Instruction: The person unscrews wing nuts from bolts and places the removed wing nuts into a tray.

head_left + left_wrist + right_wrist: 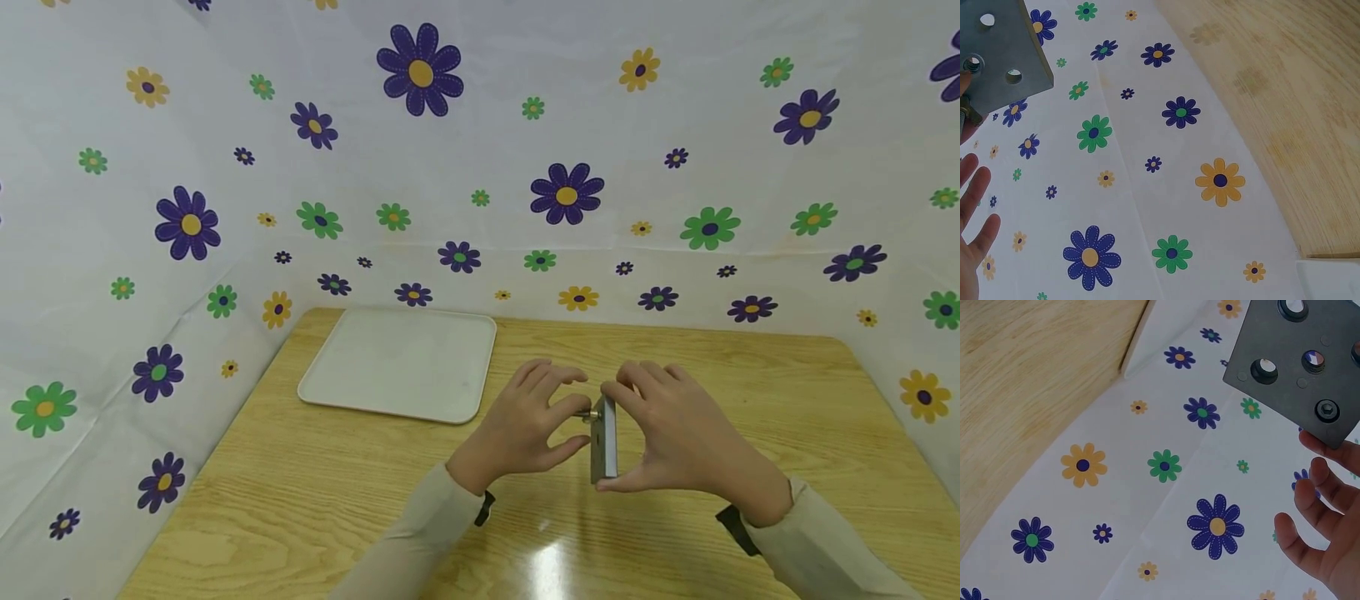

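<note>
A: Starting with the biggest, what do we have?

B: A flowered cloth hangs round a wooden worktop. On the worktop's far left we see a white tray.

A: And the hands?

B: Both are right of the tray. The right hand pinches a metal plate by its near and far edges, upright and raised above the worktop. The left hand has bent fingers at the plate's left face, the forefinger at the bolt; we cannot tell whether the thumb pinches it too.

A: How do the small parts sit?

B: The bolt runs through a hole, its head on the right face. On the left side we make out what looks like a brassy nut.

A: So which step are we at?

B: We judge it to be turning the nut on its bolt; tightening or loosening, we can't say.

A: And the next move?

B: We think it calls for a steady plate, the bolt's head checked from spinning, and small rolls of the left fingertips.
</note>
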`<state>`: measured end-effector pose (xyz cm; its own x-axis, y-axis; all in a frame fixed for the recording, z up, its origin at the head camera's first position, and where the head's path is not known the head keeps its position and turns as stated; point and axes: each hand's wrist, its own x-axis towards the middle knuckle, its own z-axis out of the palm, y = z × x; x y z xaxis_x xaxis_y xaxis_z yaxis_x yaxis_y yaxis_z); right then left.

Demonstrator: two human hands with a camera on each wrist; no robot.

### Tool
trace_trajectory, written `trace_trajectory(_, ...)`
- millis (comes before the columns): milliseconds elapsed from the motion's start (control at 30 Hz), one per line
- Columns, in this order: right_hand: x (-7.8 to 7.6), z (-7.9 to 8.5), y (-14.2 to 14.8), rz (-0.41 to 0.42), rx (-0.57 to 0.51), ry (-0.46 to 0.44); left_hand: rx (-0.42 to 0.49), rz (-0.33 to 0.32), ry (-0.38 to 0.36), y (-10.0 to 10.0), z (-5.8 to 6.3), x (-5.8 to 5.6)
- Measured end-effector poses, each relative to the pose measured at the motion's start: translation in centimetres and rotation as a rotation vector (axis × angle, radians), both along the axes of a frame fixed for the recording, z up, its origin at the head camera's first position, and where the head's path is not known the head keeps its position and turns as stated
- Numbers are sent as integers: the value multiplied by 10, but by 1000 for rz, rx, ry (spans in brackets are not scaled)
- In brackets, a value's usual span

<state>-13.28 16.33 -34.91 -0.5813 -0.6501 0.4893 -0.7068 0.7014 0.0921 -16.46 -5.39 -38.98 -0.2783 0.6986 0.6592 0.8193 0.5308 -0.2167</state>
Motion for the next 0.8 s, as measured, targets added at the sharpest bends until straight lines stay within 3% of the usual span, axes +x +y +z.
trace_trajectory(800, -1, -1, -2, 29, -28, 31, 64, -15, -30, -1, 8, 0)
